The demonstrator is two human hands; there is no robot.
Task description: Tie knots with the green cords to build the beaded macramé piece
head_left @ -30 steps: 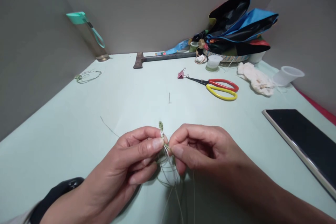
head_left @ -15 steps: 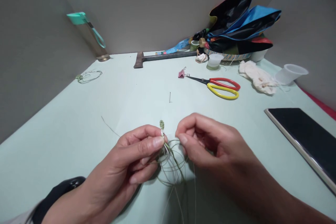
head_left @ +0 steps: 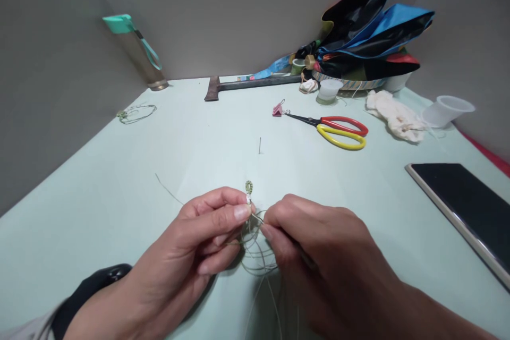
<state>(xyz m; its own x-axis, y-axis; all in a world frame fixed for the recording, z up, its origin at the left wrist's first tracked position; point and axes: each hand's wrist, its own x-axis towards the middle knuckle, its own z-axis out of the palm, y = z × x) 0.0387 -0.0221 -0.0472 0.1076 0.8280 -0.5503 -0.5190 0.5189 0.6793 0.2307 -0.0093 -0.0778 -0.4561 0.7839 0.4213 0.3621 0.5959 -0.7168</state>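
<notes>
My left hand (head_left: 199, 244) pinches a small green knotted cord piece (head_left: 249, 187) between thumb and forefinger, its braided loop sticking up above the fingertips. Thin green cords (head_left: 257, 257) hang from it in loose loops down to the pale green table (head_left: 119, 180). My right hand (head_left: 319, 249) is closed in a pinch on one of those cords, right beside the left fingertips. A dark band sits on my left wrist.
Red and yellow scissors (head_left: 338, 130) lie beyond with a pink binder clip (head_left: 277, 110). A pin (head_left: 260, 145) stands mid-table. A phone (head_left: 466, 207) lies at right. At the back are a hammer (head_left: 247, 85), bottle (head_left: 137, 50), colourful bags (head_left: 366, 37), cloth (head_left: 396, 117), plastic cups (head_left: 446, 110), cord coil (head_left: 135, 113).
My right hand pulled away to the right, opening a loop of cord, then came back down and left to pinch the cord beside the left fingertips. The left hand stayed put.
</notes>
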